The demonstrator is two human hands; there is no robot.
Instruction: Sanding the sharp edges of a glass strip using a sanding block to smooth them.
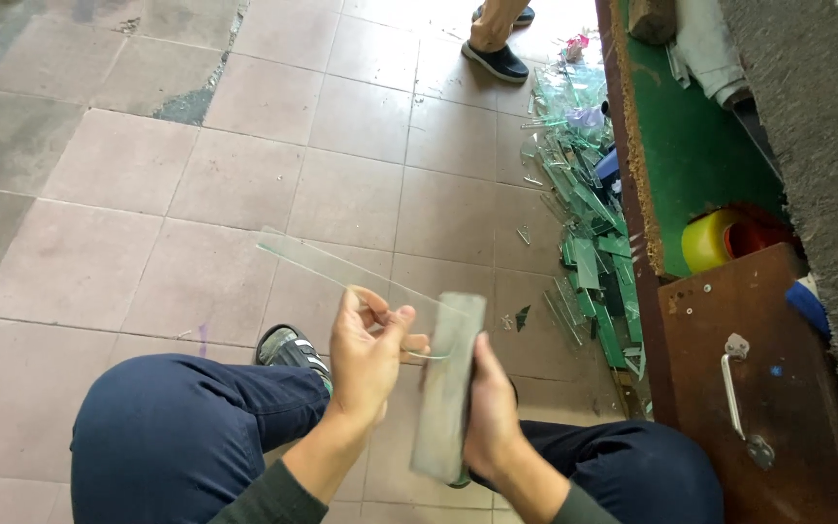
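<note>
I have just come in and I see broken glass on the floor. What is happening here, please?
A seated person holds a clear glass strip in the left hand and a grey block in the right hand, pressed against the strip's edge. Glass offcuts lie on the tiled floor beside a workbench.

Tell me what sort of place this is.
Probably a glass-cutting workshop. The left hand holds a glass strip against a grey block in the right hand, and glass offcuts litter the tiled floor beside a workbench.
</note>
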